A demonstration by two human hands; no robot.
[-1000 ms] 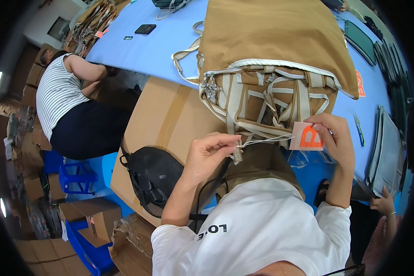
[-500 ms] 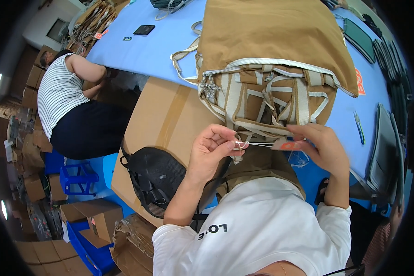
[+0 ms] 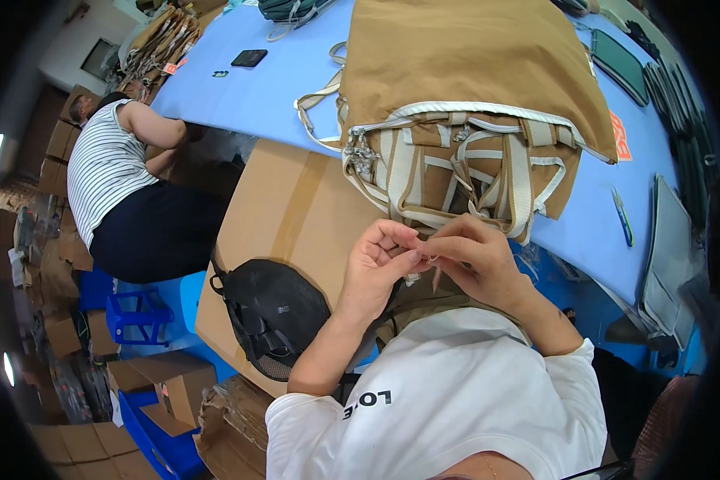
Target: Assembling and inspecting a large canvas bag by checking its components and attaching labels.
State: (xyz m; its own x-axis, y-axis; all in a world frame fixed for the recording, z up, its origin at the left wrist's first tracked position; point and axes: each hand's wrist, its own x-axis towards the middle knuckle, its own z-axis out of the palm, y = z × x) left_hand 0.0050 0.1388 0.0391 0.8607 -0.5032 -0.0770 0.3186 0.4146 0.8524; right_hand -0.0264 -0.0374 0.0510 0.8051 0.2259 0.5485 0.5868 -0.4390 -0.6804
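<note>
A brown backpack (image 3: 456, 56) with cream webbing straps lies on the blue-covered table, its strap side toward me. In front of its lower edge my hands meet, fingertips almost touching. My left hand (image 3: 380, 260) is closed in a pinch on a thin white tag string (image 3: 434, 258). Thumb and fingers of my right hand (image 3: 476, 252) pinch the same string close to the left fingertips. The tag itself is mostly hidden by my right hand. A pale strap end shows below the left fingertips.
A black mesh bag (image 3: 272, 316) sits on a large cardboard box (image 3: 256, 200) to my left. A blue-handled cutter (image 3: 622, 216) and flat grey-green panels (image 3: 668, 256) lie at the right. A phone (image 3: 250, 58) rests farther back. Another person (image 3: 120, 176) bends beside the table, near a blue stool (image 3: 138, 316).
My right hand has moved left to my left hand, and the string that was stretched between them is now mostly covered. The orange-marked tag has gone out of sight.
</note>
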